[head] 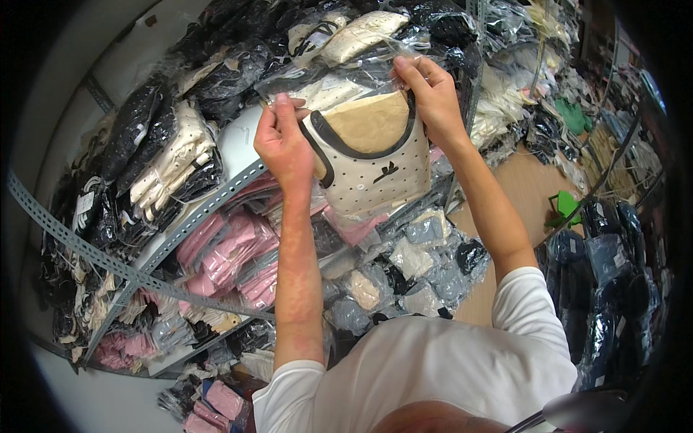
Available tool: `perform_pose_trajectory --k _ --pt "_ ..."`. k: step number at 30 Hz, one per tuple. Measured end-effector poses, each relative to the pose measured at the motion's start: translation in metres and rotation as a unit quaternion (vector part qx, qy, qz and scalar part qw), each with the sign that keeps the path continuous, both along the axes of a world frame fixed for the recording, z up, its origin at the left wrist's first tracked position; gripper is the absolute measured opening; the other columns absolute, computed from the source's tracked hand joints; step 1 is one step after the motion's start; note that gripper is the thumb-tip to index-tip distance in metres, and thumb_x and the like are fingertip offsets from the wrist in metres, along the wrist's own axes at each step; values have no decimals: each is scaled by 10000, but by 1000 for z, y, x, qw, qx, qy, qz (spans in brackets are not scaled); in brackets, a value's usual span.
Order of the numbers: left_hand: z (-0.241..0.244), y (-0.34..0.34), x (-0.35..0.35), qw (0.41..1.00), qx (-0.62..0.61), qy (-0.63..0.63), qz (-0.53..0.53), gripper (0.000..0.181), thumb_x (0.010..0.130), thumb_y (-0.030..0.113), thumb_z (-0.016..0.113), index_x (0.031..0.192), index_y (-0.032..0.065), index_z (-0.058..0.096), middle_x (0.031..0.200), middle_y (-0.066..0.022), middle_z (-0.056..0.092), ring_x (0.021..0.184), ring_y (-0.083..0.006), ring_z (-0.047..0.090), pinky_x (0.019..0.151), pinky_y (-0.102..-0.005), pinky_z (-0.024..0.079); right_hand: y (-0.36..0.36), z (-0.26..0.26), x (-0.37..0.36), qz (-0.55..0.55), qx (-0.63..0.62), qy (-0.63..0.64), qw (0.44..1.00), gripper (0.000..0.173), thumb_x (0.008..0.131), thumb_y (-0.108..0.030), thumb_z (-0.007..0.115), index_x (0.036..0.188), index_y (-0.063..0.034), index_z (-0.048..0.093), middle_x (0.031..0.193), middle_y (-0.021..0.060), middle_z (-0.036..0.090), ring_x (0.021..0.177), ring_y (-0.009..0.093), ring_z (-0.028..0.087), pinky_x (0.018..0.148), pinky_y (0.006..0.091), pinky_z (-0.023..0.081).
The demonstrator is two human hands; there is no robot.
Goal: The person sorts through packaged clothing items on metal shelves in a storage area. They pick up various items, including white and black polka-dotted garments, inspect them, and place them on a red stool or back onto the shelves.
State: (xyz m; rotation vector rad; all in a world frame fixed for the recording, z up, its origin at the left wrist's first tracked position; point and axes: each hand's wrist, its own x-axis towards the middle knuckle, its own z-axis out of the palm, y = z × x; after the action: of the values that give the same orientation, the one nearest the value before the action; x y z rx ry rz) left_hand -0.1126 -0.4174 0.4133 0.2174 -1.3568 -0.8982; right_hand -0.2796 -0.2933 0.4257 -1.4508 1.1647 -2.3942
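Observation:
A cream garment with dark dots and black neck trim (373, 184), folded in a clear plastic bag, hangs between my two hands over the shelf edge. My left hand (287, 140) pinches the upper left of the bag between thumb and fingers. At the bag's upper right, my right hand (430, 94) grips the plastic the same way. Tan paper or card (371, 122) shows inside the garment's neck opening. Behind the bag, more dotted cream garments in plastic (365, 35) lie on the pile.
Bagged black and cream garments (173, 162) heap the upper shelf behind a perforated metal rail (206, 211). Pink bagged garments (238, 249) fill the level below. Small grey and beige packets (417, 265) lie lower right. A green plastic object (566, 208) stands on the wooden floor (522, 189).

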Motion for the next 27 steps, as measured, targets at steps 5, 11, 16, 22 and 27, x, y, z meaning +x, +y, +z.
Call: perform_pose_trajectory --k 5,11,16,22,27 --pt "-1 2 12 997 54 2 -48 349 1033 261 582 848 -11 697 725 -48 674 642 -78 588 598 -219 443 9 -5 -9 9 -9 -14 1000 278 978 -256 669 796 -46 659 738 -39 610 663 26 507 623 198 401" --pt "-2 7 27 998 51 -9 -44 270 1021 230 596 919 15 724 783 -42 700 654 -58 561 602 -216 412 23 -4 -5 13 70 -19 997 325 1002 -321 620 885 -38 727 741 -22 638 623 28 476 584 200 379" --pt "-9 -8 51 997 -24 -78 4 216 1008 202 614 970 28 736 865 -8 704 652 -23 517 559 -179 343 44 -1 -25 103 237 43 965 367 1015 -357 582 990 -29 744 806 -12 674 493 17 387 447 192 292" --pt "-8 6 87 964 114 -222 -91 214 1011 197 602 978 11 701 928 -61 722 662 -51 604 533 -179 414 58 -4 -20 159 321 -8 934 301 990 -290 632 1065 -5 693 846 39 694 497 38 518 447 201 422" --pt "-19 4 92 957 131 -209 -151 254 1011 218 600 940 -19 656 947 -156 727 755 -171 711 601 -238 543 49 -12 -20 121 264 30 957 311 1003 -195 590 1250 -28 500 784 52 634 642 98 608 683 272 546"
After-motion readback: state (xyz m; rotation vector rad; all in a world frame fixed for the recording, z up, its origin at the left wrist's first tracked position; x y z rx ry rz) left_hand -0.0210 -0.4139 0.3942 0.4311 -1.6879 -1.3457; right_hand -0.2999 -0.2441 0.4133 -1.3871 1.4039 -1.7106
